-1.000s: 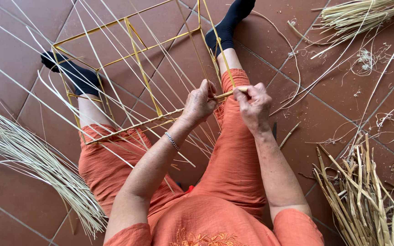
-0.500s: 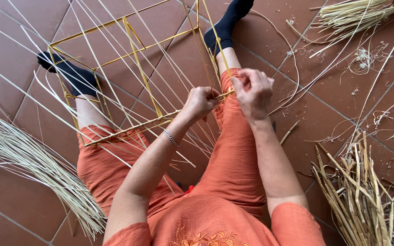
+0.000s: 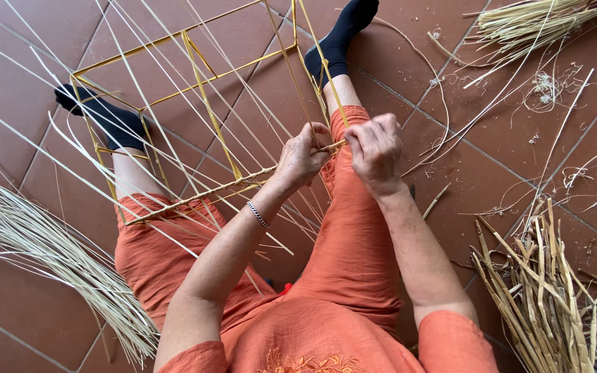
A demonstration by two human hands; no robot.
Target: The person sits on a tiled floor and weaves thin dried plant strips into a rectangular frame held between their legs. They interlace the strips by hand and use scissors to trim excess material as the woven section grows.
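Note:
I sit on a tiled floor with my legs spread, in orange trousers and black socks. Between my legs stands a yellow wire frame with many pale straw strands running across it. My left hand is closed on the near rail, which is partly wrapped in straw. Just to its right, my right hand pinches the strand end at the frame's near right corner. The two hands almost touch.
A long pale straw bundle lies on the floor at my left. Coarser reed stalks are heaped at the right, and another sheaf lies at the top right. Loose scraps litter the tiles.
My hands have stayed at the frame's near right corner. The right hand's fingers have curled further over the strand end, and the view has shifted slightly.

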